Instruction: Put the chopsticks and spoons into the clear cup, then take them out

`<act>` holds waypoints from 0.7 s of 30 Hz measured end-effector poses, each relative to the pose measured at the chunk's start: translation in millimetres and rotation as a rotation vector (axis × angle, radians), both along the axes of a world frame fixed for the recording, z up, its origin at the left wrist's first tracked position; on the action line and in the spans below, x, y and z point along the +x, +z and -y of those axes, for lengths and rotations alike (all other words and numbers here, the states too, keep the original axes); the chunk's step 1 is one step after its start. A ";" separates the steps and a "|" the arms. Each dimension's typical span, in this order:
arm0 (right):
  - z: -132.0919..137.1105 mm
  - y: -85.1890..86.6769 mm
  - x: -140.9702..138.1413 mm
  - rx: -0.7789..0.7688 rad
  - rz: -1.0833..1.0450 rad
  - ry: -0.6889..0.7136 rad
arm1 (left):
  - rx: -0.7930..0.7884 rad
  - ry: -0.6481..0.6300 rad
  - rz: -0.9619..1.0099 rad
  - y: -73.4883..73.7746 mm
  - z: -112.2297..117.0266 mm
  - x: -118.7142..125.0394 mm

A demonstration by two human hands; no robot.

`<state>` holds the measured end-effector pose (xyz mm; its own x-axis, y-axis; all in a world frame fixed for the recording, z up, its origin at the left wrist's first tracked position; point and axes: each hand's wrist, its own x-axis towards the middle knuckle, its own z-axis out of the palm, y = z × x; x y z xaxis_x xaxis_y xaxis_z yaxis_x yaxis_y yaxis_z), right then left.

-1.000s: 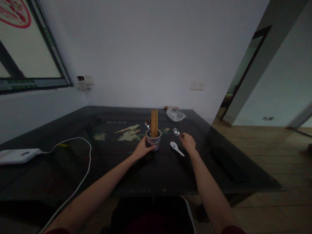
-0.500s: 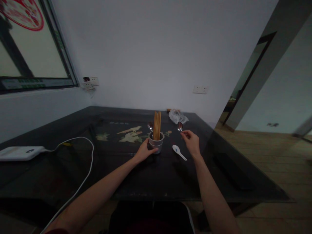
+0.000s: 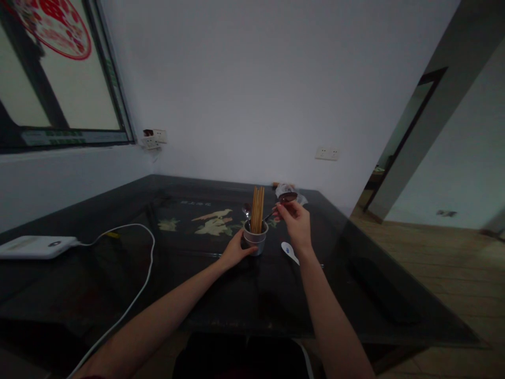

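My left hand (image 3: 238,249) is wrapped round a grey cup (image 3: 255,241) on the dark table. Several wooden chopsticks (image 3: 258,209) stand upright in the cup, beside a metal spoon (image 3: 246,209) whose bowl points up. Between the fingers of my right hand (image 3: 294,223) is a second metal spoon (image 3: 288,197). Its bowl is up and to the right, and its handle slants down to the cup's rim; whether the tip is inside I cannot tell. Below that hand lies a white spoon (image 3: 290,252) with a blue mark, its handle partly hidden by my right wrist.
A crumpled clear plastic bag (image 3: 302,199) lies at the table's back edge. At the left, a white power bank (image 3: 37,247) trails a white cable (image 3: 152,247). A dark flat object (image 3: 382,289) rests at the right. The wall stands behind the table (image 3: 189,295).
My right hand has moved left toward the cup, and the metal spoon in it has turned so its handle points at the cup. My left hand still grips the cup. The view has shifted slightly.
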<state>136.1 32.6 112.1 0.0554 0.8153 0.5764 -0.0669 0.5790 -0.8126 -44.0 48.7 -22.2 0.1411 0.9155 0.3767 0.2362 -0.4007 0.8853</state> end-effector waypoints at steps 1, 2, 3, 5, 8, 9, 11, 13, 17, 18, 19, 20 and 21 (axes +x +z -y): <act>-6.3 -5.4 -5.0 -0.015 0.002 0.011 | 0.003 -0.002 -0.002 -1.4 -1.0 -0.2; -12.6 -11.4 -9.4 -0.030 0.012 0.024 | 0.004 0.001 -0.008 -2.7 -2.0 -0.5; -18.5 -17.6 -12.9 -0.045 0.019 0.027 | 0.004 0.008 -0.018 -3.9 -3.0 -0.8; -28.0 -28.5 -17.9 -0.075 0.055 0.018 | 0.004 0.025 -0.042 -5.4 -4.5 -1.5; -35.3 -38.4 -21.5 -0.101 0.155 -0.025 | 0.027 0.024 -0.053 -5.2 -5.0 -1.8; -36.2 -40.2 -22.3 -0.103 0.200 -0.046 | 0.035 0.021 -0.051 -4.6 -4.8 -1.7; -36.8 -42.8 -24.0 -0.110 0.292 -0.086 | 0.043 0.019 -0.044 -3.6 -4.2 -1.3; -36.6 -45.1 -26.0 -0.131 0.360 -0.116 | 0.040 0.013 -0.034 -3.0 -3.8 -0.7; -35.8 -50.6 -28.8 -0.142 0.432 -0.157 | 0.012 -0.013 -0.008 -3.1 -3.0 0.3; -35.7 -51.9 -29.0 -0.136 0.441 -0.161 | 0.000 -0.009 -0.005 -3.0 -2.8 0.6; -35.5 -53.2 -29.0 -0.133 0.443 -0.159 | -0.011 -0.002 -0.003 -2.8 -2.6 0.8; -35.4 -54.4 -28.9 -0.131 0.439 -0.151 | -0.018 0.004 -0.005 -2.5 -2.4 1.0; -35.4 -55.5 -28.7 -0.131 0.430 -0.138 | -0.020 0.007 -0.010 -2.1 -2.2 1.1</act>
